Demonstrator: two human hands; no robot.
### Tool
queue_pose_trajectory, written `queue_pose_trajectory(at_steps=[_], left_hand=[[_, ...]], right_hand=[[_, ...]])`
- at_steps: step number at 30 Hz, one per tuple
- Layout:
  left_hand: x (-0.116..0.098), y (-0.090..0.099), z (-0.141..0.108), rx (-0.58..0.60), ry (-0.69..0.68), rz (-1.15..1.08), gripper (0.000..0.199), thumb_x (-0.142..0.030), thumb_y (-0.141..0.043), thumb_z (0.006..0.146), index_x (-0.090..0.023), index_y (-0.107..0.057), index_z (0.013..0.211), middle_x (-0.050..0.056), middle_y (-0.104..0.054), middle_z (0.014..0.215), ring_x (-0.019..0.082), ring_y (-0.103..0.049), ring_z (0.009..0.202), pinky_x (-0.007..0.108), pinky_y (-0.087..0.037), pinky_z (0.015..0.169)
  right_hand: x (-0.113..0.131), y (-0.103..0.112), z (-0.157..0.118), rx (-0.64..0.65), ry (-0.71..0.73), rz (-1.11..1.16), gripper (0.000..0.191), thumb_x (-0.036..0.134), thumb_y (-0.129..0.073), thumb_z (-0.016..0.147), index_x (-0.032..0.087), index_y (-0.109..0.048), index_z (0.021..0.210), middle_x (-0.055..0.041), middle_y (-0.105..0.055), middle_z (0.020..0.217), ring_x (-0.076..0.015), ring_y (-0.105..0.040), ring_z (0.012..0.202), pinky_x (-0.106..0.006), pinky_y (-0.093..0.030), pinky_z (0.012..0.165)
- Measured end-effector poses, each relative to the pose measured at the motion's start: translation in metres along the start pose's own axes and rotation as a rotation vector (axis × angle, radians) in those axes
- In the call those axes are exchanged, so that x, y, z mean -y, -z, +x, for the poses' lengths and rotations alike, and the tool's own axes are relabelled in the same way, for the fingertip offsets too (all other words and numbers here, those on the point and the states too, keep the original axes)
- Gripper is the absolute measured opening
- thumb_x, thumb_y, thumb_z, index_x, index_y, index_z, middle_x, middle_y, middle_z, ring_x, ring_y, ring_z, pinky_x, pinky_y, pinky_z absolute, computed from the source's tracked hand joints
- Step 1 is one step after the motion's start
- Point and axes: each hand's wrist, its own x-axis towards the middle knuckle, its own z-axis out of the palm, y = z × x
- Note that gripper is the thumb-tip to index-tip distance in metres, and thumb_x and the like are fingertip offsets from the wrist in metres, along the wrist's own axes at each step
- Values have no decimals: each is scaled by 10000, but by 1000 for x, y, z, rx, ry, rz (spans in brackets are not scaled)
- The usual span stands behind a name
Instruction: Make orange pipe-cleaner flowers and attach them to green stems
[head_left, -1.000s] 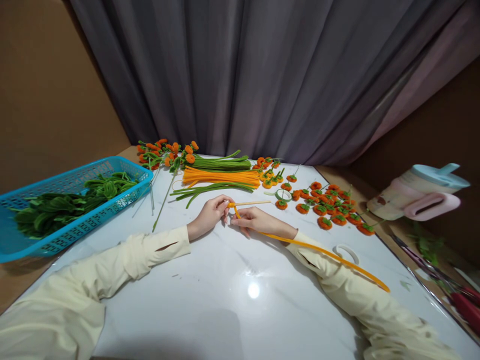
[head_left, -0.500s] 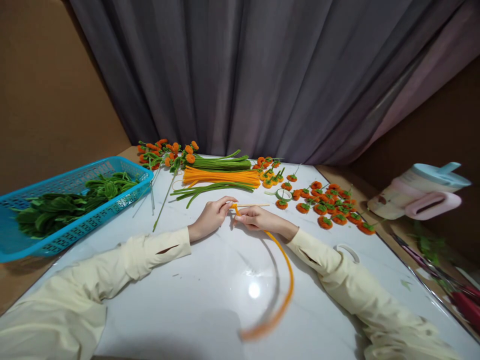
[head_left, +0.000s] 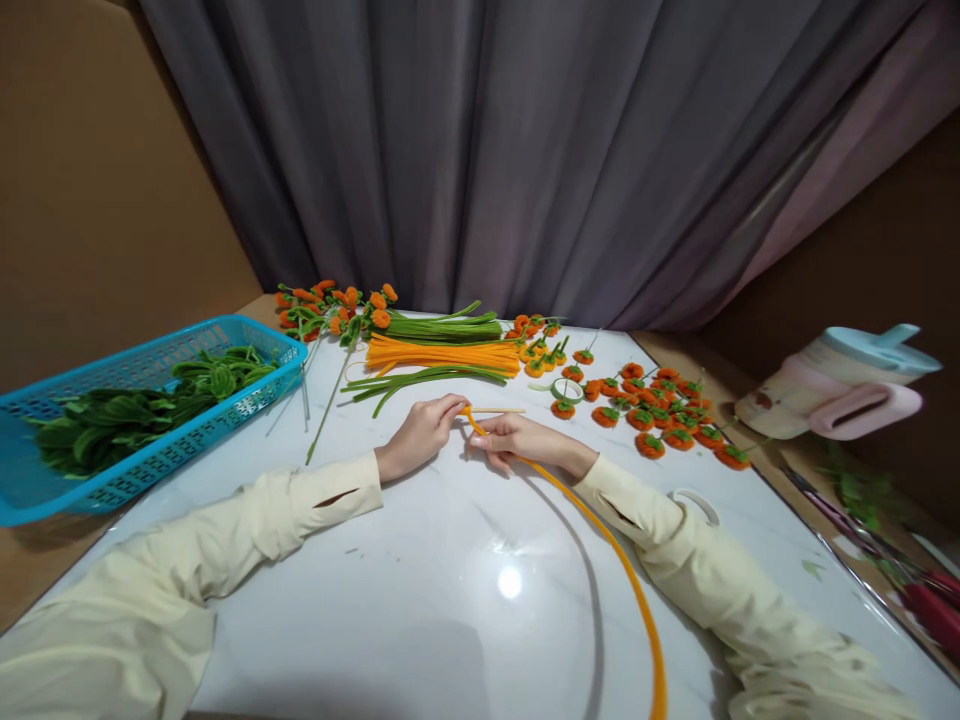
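Note:
My left hand (head_left: 421, 438) pinches a thin wooden stick (head_left: 501, 410) near its left end, where an orange fuzzy stem is wound on it. My right hand (head_left: 521, 440) grips the same orange stem (head_left: 626, 562) just right of the winding. From there the stem's long tail curves down past the right sleeve to the bottom edge. Beyond my hands lie a bundle of orange stems (head_left: 442, 354) and green stems (head_left: 439, 328).
A blue basket (head_left: 161, 455) with green leaves stands at the left. Orange flowers (head_left: 349, 300) lie at the back left. Several orange pumpkin-like pieces (head_left: 651, 418) and a tape roll (head_left: 568, 391) are at the right, beside a lidded cup (head_left: 832, 380) and scissors (head_left: 840, 520).
The orange stem's tail has swung outward to the right and down. The stick has shifted slightly left. Both hands have stayed in nearly the same place.

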Motion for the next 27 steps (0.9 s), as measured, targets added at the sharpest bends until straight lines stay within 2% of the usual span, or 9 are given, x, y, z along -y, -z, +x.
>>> queue_pose_trajectory(at_steps=[8,17,20,24,27], left_hand=[[0,4,3,72,61,-11,231,-248,-425,874,-166,-641,858,12,-653,732,121,-536,617,210,-388,628],[-7,8,1,151,9,-9,235,-254,-417,855,-163,-630,814,2,-607,639,108,-476,547,206,-353,574],[-7,8,1,172,4,-37,229,-255,-438,840,-156,-640,793,-4,-591,604,98,-443,511,201,-335,540],[-6,9,2,216,33,-109,235,-282,-474,824,-141,-653,765,-11,-568,566,84,-400,487,191,-303,490],[-8,10,2,273,123,-222,246,-314,-496,817,-132,-644,743,-28,-507,479,69,-353,410,186,-257,417]], right_hand=[[0,2,-2,30,13,12,423,441,-494,874,43,-620,939,56,-437,394,-50,-339,361,-202,-224,405],[-4,12,-8,61,27,137,396,407,-487,883,39,-621,938,61,-438,375,-39,-261,308,-200,-163,356],[-4,15,-10,118,27,166,382,390,-486,888,35,-615,945,64,-439,371,-36,-264,295,-191,-188,344],[4,17,-11,257,-46,148,369,393,-491,890,50,-604,968,63,-458,402,-35,-273,285,-183,-229,328],[11,18,-12,263,-75,117,348,386,-481,898,64,-603,946,60,-465,413,-33,-279,280,-178,-232,319]])
